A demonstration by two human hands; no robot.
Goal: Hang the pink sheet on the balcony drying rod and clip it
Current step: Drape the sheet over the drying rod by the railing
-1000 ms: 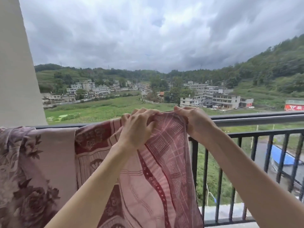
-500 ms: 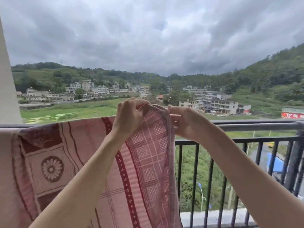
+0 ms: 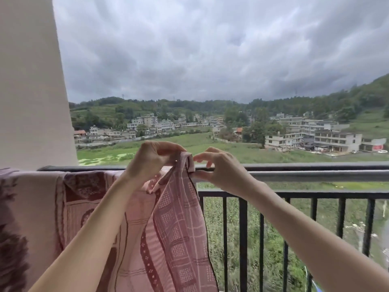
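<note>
Two bare forearms are seen reaching forward from the lower edge of the view. The pink sheet (image 3: 172, 239) is draped over the drying rod (image 3: 305, 175), hanging down on the near side, its right edge falling just right of centre. The top corner of the sheet is bunched into a narrow fold at the rod. This fold is pinched by the left hand (image 3: 151, 160), fingers curled around the cloth. The right hand (image 3: 219, 167) is just beside the fold, thumb lying along the rod at the cloth edge, fingers loosely curled; whether cloth is gripped by it cannot be told. A floral cloth (image 3: 12, 239) is draped at far left, next to the sheet. Behind the rod, a black railing (image 3: 261, 239) with upright bars is recorded. A pale wall (image 3: 31, 81) stands at left. Beyond lie a green field (image 3: 231, 148), buildings (image 3: 334, 140), wooded hills and overcast sky.
</note>
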